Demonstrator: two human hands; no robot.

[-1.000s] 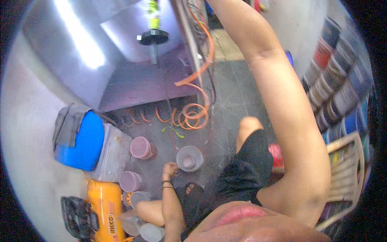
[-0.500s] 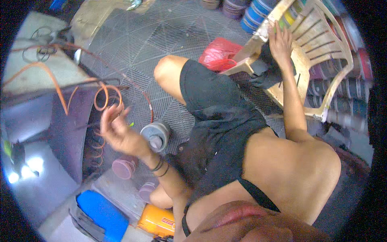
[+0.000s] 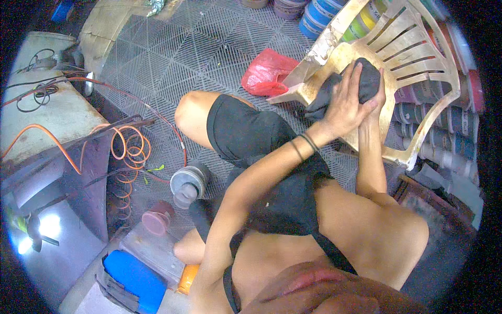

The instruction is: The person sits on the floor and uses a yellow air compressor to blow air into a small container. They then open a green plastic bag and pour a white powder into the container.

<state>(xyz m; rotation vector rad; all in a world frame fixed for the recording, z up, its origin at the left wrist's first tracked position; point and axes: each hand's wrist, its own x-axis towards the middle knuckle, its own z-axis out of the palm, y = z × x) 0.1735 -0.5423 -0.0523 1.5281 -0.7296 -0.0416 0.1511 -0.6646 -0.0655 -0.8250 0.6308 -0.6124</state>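
A dark, crumpled cloth (image 3: 370,82) is bunched between my two hands above the seat of a cream plastic chair (image 3: 398,153). Across its near left side lies my left hand (image 3: 346,109), fingers long and close together, pressing on it. My right hand (image 3: 377,109) curls round the right side of the same cloth, its fingers partly hidden. The wrists nearly meet. Part of the dark fabric hangs to the left of my left hand, over the chair seat.
A red plastic bag (image 3: 269,72) lies by the chair on the grey floor matting (image 3: 178,57). Paint tubs (image 3: 320,18) stand beyond it. At left are a coiled orange hose (image 3: 125,144), a grey-white pot (image 3: 189,180), a pink cup (image 3: 157,217) and a blue object (image 3: 135,280).
My left hand has swung from the orange hose across to the chair and onto the cloth. My right hand has come down off the chair's armrest and now grips the cloth too.
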